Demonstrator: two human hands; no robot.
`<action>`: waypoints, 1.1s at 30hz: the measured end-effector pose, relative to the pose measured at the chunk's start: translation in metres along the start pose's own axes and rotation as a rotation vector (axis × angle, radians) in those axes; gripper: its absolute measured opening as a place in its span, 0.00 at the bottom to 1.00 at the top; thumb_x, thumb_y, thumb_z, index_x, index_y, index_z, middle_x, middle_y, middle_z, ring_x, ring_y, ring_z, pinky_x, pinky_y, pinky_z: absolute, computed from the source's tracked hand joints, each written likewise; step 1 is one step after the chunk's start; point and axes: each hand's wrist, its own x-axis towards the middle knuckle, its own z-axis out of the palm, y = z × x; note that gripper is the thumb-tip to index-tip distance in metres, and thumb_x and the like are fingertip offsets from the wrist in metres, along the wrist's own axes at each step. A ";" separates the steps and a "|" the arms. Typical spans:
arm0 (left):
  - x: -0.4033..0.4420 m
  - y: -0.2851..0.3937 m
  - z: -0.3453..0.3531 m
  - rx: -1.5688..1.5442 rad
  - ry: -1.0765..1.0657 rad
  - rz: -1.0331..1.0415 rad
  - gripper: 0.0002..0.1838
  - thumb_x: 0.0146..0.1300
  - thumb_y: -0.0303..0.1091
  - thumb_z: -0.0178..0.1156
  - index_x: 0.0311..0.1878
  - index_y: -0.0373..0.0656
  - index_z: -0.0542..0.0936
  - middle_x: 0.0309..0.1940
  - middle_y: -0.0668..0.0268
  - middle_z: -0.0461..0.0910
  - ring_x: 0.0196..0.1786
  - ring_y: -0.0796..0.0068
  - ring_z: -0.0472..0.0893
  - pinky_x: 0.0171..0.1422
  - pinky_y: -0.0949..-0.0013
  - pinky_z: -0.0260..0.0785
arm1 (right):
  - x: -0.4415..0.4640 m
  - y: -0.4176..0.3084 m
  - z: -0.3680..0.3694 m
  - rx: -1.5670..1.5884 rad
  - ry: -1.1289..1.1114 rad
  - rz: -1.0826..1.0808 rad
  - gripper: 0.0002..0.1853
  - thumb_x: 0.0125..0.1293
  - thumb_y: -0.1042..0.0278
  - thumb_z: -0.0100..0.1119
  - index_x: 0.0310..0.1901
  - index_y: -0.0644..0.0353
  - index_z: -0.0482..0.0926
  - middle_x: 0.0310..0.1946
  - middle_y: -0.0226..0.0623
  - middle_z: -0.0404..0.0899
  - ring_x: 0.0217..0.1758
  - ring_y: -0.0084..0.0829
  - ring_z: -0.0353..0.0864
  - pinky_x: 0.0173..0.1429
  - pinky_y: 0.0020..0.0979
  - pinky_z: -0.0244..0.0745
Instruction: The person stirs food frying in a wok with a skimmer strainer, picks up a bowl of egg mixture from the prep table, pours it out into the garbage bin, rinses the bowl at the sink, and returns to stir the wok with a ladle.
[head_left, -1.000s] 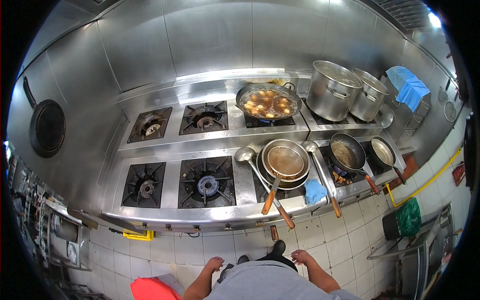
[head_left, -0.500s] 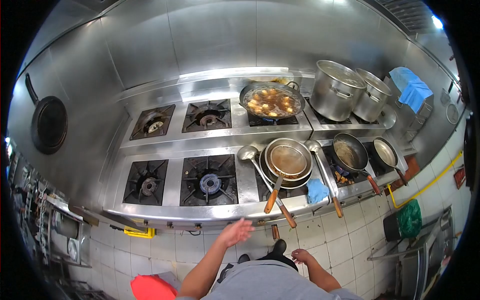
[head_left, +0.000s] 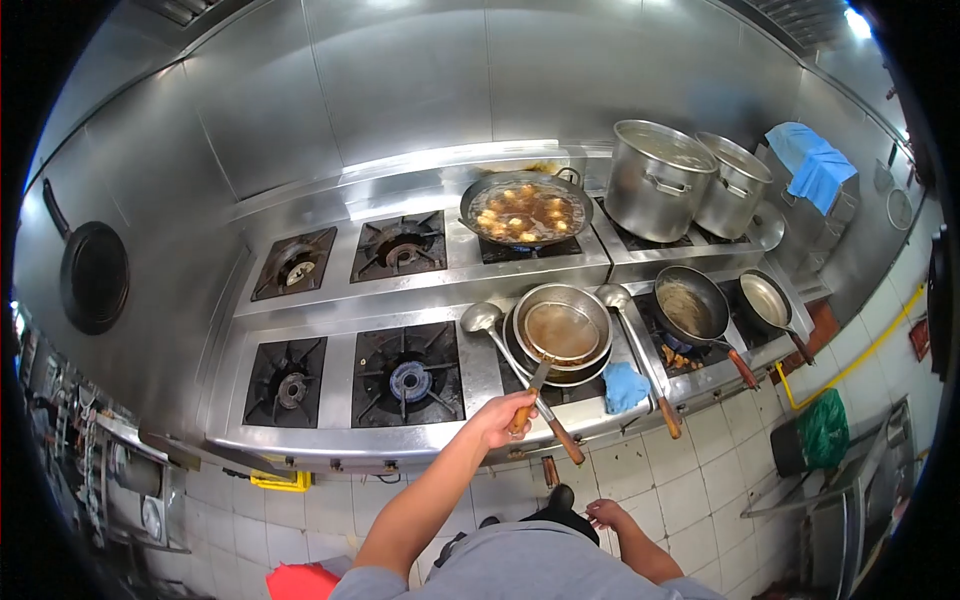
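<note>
My left hand (head_left: 500, 420) is closed round the wooden handle of a round strainer (head_left: 562, 331). The strainer's bowl rests over a pan (head_left: 585, 376) on the front burner row, with brownish liquid showing in it. A long-handled ladle (head_left: 482, 318) lies just left of the pan, its wooden handle close to my left hand. On the pan's right lies a second ladle (head_left: 615, 297). My right hand (head_left: 606, 513) hangs low beside my body, fingers loosely bent and apart, holding nothing that I can see.
A wok (head_left: 526, 207) of bubbling brown liquid with pale pieces sits on a back burner. Two tall stockpots (head_left: 655, 195) stand right of it. Two frying pans (head_left: 692, 305) occupy the front right. A blue cloth (head_left: 626, 388) lies at the stove's front edge.
My left hand has moved forward from in front of the stove and closed on the strainer's handle. My right hand stays low. The whole view has shifted slightly.
</note>
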 end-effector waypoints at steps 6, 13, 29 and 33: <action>-0.021 -0.014 0.012 -0.098 0.017 -0.111 0.14 0.63 0.40 0.46 0.51 0.50 0.67 0.23 0.72 0.68 0.19 0.80 0.65 0.19 0.77 0.58 | 0.007 0.007 -0.024 0.045 0.024 0.008 0.15 0.57 0.61 0.54 0.44 0.58 0.73 0.32 0.35 0.77 0.26 0.27 0.78 0.25 0.26 0.72; -0.036 -0.018 0.026 0.040 0.065 0.052 0.18 0.65 0.43 0.43 0.55 0.47 0.63 0.19 0.74 0.63 0.11 0.83 0.58 0.15 0.79 0.52 | 0.049 0.003 -0.075 0.032 -0.013 -0.004 0.14 0.57 0.63 0.53 0.45 0.56 0.74 0.29 0.33 0.78 0.23 0.25 0.77 0.23 0.26 0.72; 0.016 0.204 0.034 0.703 0.851 0.818 0.16 0.57 0.31 0.48 0.50 0.41 0.71 0.22 0.69 0.73 0.15 0.82 0.67 0.17 0.77 0.58 | 0.069 -0.005 -0.178 0.119 0.021 -0.078 0.15 0.56 0.65 0.54 0.45 0.61 0.73 0.27 0.38 0.77 0.22 0.26 0.77 0.22 0.27 0.72; 0.035 0.258 0.002 1.127 1.096 0.856 0.15 0.57 0.34 0.50 0.47 0.40 0.74 0.23 0.61 0.78 0.24 0.69 0.77 0.29 0.66 0.67 | 0.062 0.008 -0.182 0.226 0.078 -0.037 0.13 0.57 0.66 0.53 0.43 0.59 0.74 0.27 0.36 0.78 0.22 0.26 0.77 0.22 0.27 0.71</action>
